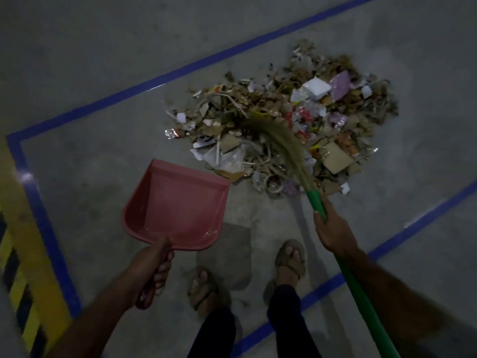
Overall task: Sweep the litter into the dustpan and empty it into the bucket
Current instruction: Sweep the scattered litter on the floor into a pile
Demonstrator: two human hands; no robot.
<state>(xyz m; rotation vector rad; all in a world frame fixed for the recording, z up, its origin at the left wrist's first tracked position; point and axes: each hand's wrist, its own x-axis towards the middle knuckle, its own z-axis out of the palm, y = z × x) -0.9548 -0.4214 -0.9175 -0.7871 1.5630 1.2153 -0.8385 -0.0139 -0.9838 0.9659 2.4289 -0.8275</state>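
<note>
A big heap of litter (343, 117), made of paper scraps, cardboard, wrappers and dry leaves, lies on the grey concrete floor ahead of me. My left hand (154, 264) grips the handle of a red dustpan (178, 205), held empty just above the floor with its lip close to the heap's near left edge. My right hand (333, 228) holds the green handle of a broom (361, 301). Its straw bristles (281, 140) rest on top of the heap. No bucket is in sight.
Blue tape lines (165, 76) mark out a bay on the floor around the heap. A yellow and black striped strip (23, 267) runs along the left edge. My two feet in sandals (290, 259) stand just behind the dustpan.
</note>
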